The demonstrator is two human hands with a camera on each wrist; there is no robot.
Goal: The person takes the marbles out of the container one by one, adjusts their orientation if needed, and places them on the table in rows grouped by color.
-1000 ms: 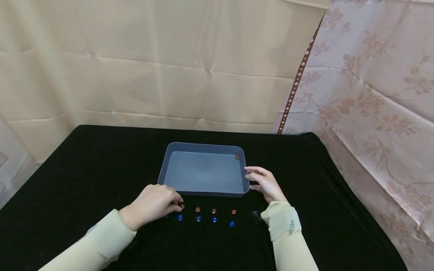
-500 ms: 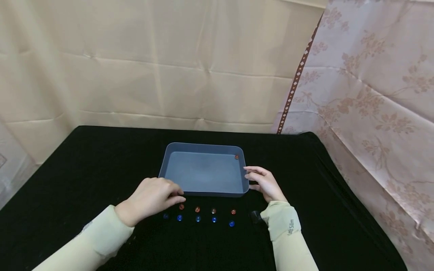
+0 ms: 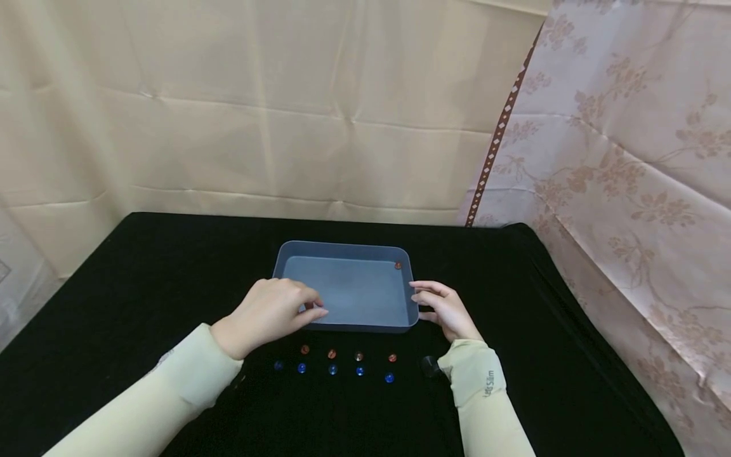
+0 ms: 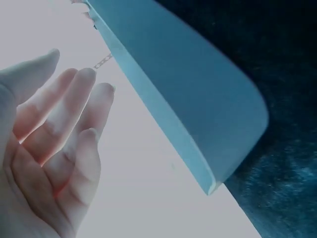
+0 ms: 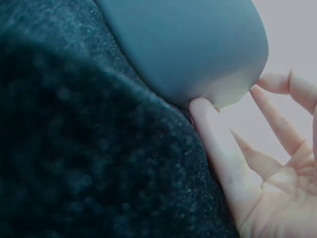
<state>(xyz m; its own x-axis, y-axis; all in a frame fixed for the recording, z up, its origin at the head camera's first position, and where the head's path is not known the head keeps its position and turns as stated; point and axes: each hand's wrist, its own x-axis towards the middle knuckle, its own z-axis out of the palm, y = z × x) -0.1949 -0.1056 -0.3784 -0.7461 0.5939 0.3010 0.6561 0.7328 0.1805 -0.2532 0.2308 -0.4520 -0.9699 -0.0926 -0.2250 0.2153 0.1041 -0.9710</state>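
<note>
A blue-grey tray (image 3: 348,285) lies on the black cloth, with one orange marble (image 3: 398,265) in its far right corner. Over the tray's front left part hovers my left hand (image 3: 274,311). Its thumb and fingers stand apart in the left wrist view, and no marble shows between them. My right hand (image 3: 448,311) holds the tray's right side, fingertips at the rim and thumb against the outer wall. In front of the tray, a row of orange-brown marbles (image 3: 332,353) lies behind a row of blue marbles (image 3: 333,369).
Below the right wrist sits a small black object (image 3: 431,366). The black cloth (image 3: 171,279) covers the table, with a cream curtain (image 3: 228,114) behind it and a floral curtain (image 3: 622,178) at the right.
My left hand has lifted away from the leftmost orange marble, which stays on the cloth, and moved forward over the tray's front edge. The right hand has stayed at the tray.
</note>
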